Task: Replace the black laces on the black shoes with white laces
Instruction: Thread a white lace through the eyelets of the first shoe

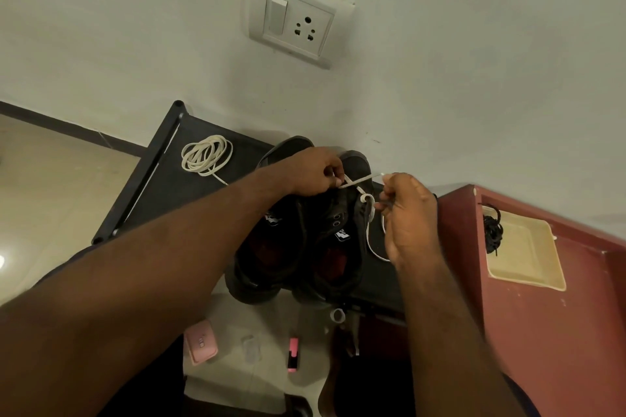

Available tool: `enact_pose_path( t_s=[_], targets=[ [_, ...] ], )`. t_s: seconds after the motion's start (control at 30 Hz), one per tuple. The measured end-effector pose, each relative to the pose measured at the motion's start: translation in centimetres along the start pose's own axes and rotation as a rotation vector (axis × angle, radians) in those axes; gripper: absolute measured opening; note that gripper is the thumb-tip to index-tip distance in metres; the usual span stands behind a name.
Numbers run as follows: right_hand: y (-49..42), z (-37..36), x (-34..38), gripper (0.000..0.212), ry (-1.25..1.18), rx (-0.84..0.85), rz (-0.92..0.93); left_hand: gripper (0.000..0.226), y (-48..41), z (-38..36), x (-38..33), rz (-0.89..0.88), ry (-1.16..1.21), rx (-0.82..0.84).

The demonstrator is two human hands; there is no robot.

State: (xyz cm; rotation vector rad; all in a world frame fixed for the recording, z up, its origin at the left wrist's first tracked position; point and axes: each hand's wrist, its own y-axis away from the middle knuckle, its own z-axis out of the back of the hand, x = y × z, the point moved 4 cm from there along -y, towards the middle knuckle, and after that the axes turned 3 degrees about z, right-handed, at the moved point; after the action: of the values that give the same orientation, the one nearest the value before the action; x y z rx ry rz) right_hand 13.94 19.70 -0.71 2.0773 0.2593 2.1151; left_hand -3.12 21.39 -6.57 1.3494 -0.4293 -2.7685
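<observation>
A switch and socket plate [294, 17] sat on the pale wall above a low black rack [169, 186] pushed against it. A red-brown cabinet [542, 332] stood hard up on the rack's right side. On the tiled floor in front lay a pink case [200, 345] and a pink marker [293, 354], both blurred.

Two black shoes stood side by side on the rack, toes toward the wall. The person's left forearm reached across the left shoe [271, 257] and hid much of its front.

The left hand [311, 173] hung over the toe end of the pair, thumb and forefinger pinched on a white lace [355, 181]. The right hand [410, 213] was just off the outer edge of the right shoe [338, 247], its fingers curled round the same lace near the tip. Between the two hands the lace ran straight and tight above the right shoe. It looped at that shoe's upper edge, and a slack length trailed down onto the rack beside the right wrist. A coiled white lace [207, 155] lay well apart at the rack's far left corner.

On the cabinet top sat a shallow cream tray [528, 254], with a bundle of black laces [493, 230] lying over its left rim.
</observation>
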Motion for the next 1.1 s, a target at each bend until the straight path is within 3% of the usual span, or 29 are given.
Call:
enact_pose_path(
  t_s=[0.1,0.2,0.27,0.3,0.37,0.47,0.57,0.63,0.7,0.77,0.83,0.93,0.97,1.0,1.03,1.1],
  targets=[
    [0.2,-0.1,-0.6,0.022,0.045,0.016,-0.025,0.015,0.8,-0.2,-0.3,-0.030,0.022,0.059],
    [0.2,-1.0,-1.7,0.019,-0.153,0.093,-0.181,0.020,0.9,-0.7,-0.8,-0.106,-0.134,0.015],
    [-0.1,-1.1,-1.8,0.014,-0.160,0.106,-0.226,0.020,0.7,-0.7,-1.0,-0.122,-0.173,-0.029],
    [-0.4,-1.0,-1.7,0.013,-0.035,0.096,-0.206,0.019,0.7,-0.7,-1.1,-0.121,-0.172,-0.037],
    [-1.5,-0.8,-1.5,0.013,0.478,0.121,-0.051,0.016,0.6,-0.7,-1.1,-0.116,-0.179,-0.029],
    [-2.4,-1.6,-1.4,0.013,1.167,0.322,0.142,0.011,0.4,-0.9,-1.1,-0.112,-0.180,-0.021],
    [-3.0,-2.3,-2.0,0.017,1.525,0.459,0.199,0.011,0.3,-1.3,-1.1,-0.114,-0.197,-0.030],
    [-3.2,-3.0,-1.8,0.016,1.619,0.471,0.242,0.013,0.5,-1.4,-1.2,-0.127,-0.223,-0.036],
    [-3.1,-3.4,-0.9,0.015,1.535,0.458,0.269,0.014,0.7,-1.4,-1.2,-0.128,-0.223,-0.043],
    [-2.7,-3.3,0.5,0.019,1.214,0.392,0.241,0.013,0.8,-1.4,-1.1,-0.134,-0.190,-0.067],
    [-1.8,-2.7,1.9,0.021,0.686,0.313,0.113,0.014,1.0,-1.3,-1.0,-0.115,-0.156,-0.088],
    [-0.2,-2.3,3.7,0.024,-0.381,0.316,-0.195,0.013,0.9,-1.5,-0.5,-0.069,-0.120,-0.093],
    [0.0,-2.0,4.3,0.028,-0.594,0.288,-0.230,0.012,0.8,-1.5,-0.5,-0.067,-0.120,-0.098],
    [0.0,-1.7,4.6,0.030,-0.634,0.227,-0.234,0.011,0.7,-1.6,-0.3,-0.061,-0.111,-0.100],
    [-0.1,-1.4,5.0,0.030,-0.481,0.163,-0.188,0.010,0.7,-1.5,-0.3,-0.058,-0.101,-0.103],
    [-0.9,-1.2,5.0,0.019,0.242,0.108,-0.012,0.015,0.9,-1.4,-0.4,-0.060,-0.106,-0.119]
  ],
)
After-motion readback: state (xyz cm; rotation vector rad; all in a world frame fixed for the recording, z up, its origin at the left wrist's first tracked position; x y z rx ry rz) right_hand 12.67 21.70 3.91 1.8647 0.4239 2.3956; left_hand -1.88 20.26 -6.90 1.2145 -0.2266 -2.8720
